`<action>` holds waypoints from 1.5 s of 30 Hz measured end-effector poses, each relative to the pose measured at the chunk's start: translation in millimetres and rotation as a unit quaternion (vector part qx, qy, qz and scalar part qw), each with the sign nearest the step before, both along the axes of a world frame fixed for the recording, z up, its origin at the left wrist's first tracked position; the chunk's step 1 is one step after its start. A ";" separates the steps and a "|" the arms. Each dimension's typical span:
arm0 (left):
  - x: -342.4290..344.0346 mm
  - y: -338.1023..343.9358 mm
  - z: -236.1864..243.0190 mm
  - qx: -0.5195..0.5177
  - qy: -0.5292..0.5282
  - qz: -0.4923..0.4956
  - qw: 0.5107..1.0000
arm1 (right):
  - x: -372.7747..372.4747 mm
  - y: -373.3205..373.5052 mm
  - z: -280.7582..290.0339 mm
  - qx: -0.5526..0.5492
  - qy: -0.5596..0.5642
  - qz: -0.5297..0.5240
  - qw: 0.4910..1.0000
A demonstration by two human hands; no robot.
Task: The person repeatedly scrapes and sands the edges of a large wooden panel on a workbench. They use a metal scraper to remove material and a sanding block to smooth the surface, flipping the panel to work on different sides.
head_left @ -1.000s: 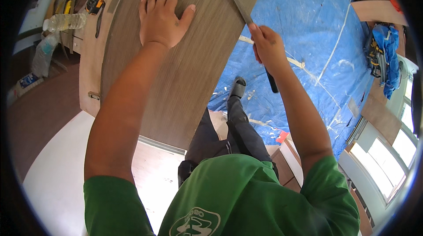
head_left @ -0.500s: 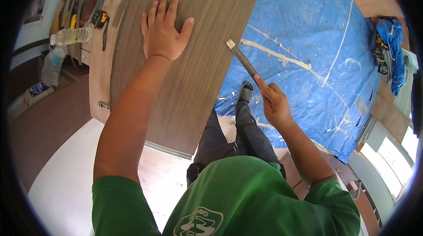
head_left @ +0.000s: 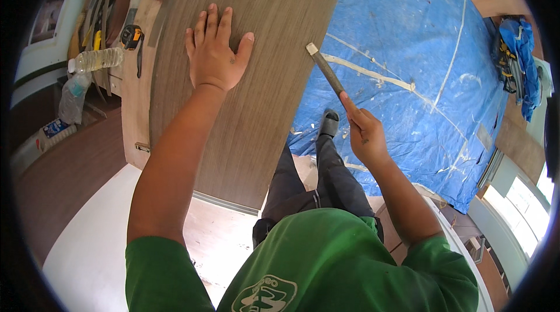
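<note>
My left hand point(head_left: 214, 55) lies flat on a wide brown wood-grain panel point(head_left: 256, 96), its fingers stretched forward and the thumb apart. In my closed right hand point(head_left: 366, 131) is a slim dark grey file point(head_left: 329, 73) with a pale, squarish far end. That pale end overlaps the panel's right long edge in the picture; whether it touches cannot be made out. The rest of the file slants back toward me over the blue sheet, and my fist hides its near end.
A blue tarp point(head_left: 402, 79), flecked with scraps, covers the floor at right. Left of the panel lie a black-and-orange tape measure point(head_left: 132, 37) and a clear plastic bottle point(head_left: 99, 60). A blue bundle point(head_left: 518, 67) sits at far right. My slippered foot point(head_left: 329, 123) stands on the tarp.
The file and my right hand have moved slightly forward along the panel's edge. My left hand stays flat on the panel. The whole view has shifted a little.
</note>
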State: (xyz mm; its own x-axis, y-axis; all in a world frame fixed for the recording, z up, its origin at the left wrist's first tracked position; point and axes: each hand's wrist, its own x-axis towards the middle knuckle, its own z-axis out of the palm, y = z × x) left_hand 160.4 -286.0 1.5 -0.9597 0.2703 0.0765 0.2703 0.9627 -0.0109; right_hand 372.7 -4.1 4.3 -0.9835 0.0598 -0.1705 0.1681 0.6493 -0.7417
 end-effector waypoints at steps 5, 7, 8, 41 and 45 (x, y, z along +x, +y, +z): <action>-2.5 3.4 -3.9 0.003 0.007 -0.022 1.000 | -103.8 8.0 -4.5 -0.018 0.038 -0.019 0.999; -3.9 4.7 -5.0 0.004 0.009 -0.026 1.000 | -117.8 8.9 -7.7 -0.027 0.045 -0.023 0.998; -3.5 3.5 -4.5 0.003 0.008 -0.025 1.000 | -112.2 5.7 -7.5 -0.019 0.043 -0.030 0.998; 2.5 -0.4 3.4 -0.036 0.008 -0.014 0.999 | -55.9 6.2 -0.1 -0.034 -0.063 -0.040 0.997; 2.4 -0.8 0.4 -0.026 0.017 -0.017 0.999 | -41.2 15.2 -14.2 -0.009 0.003 -0.038 0.999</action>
State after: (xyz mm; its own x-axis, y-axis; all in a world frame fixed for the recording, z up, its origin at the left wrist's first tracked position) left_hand 162.9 -286.8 1.9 -0.9469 0.3078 0.0934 0.3020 0.9506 -0.0712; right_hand 331.5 11.1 -9.9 -0.9772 0.1309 -0.1672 0.2123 0.6219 -0.7537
